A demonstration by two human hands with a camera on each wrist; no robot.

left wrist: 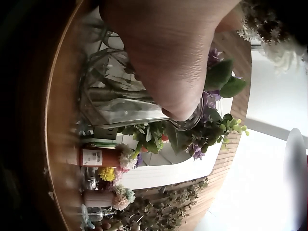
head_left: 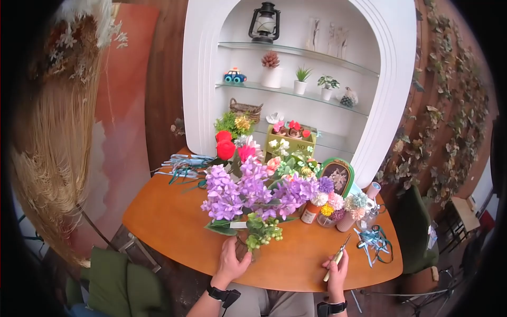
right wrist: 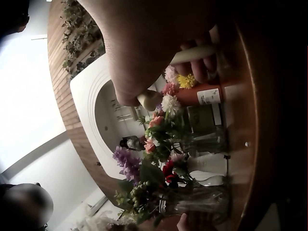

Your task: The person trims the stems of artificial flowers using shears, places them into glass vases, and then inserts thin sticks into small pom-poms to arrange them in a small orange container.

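Note:
My left hand [head_left: 232,262] grips a clear faceted glass vase [left wrist: 120,113] near its neck, at the front of the table; part of the vase is hidden behind the hand. Purple flowers [head_left: 248,185] and a sprig of green berries [head_left: 264,231] rise from it, with large green leaves at the rim. A small white label [head_left: 238,225] shows among the leaves. In my right hand [head_left: 338,269] are cream-handled pruning snips [head_left: 335,259], blades pointing up and away. This hand is held over the table's front edge, right of the vase.
Behind the vase stand red flowers [head_left: 225,146], a green box [head_left: 289,143] and an oval frame [head_left: 338,177]. Pompom flowers [head_left: 327,210] in small vases and blue ribbons [head_left: 374,245] lie to the right. More ribbons [head_left: 185,166] are at the left edge of the wooden table [head_left: 174,224].

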